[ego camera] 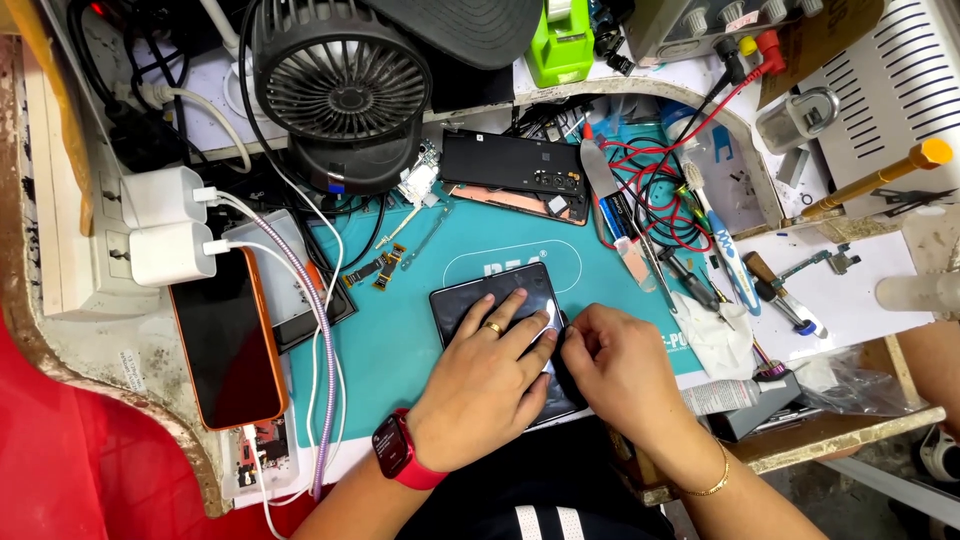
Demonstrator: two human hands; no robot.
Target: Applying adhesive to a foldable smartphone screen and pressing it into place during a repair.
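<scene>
Left hand [480,385] fingers spread flat on dark phone [495,300], right hand [620,370] fingers pinching its edge

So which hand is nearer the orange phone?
Left. The left hand presses the dark phone mid-mat, toward the orange phone; the right hand sits beyond it.

Bright, even light falls from above onto the teal mat [400,330], and colours look saturated. Shadows are soft and short, pooling under the left hand [480,385] and the right hand [625,370]. A pale sheen of glare crosses the dark phone screen [500,295]. Straight edges bow toward the corners from wide-angle distortion. The centre is sharp; the frame edges look slightly soft.
</scene>
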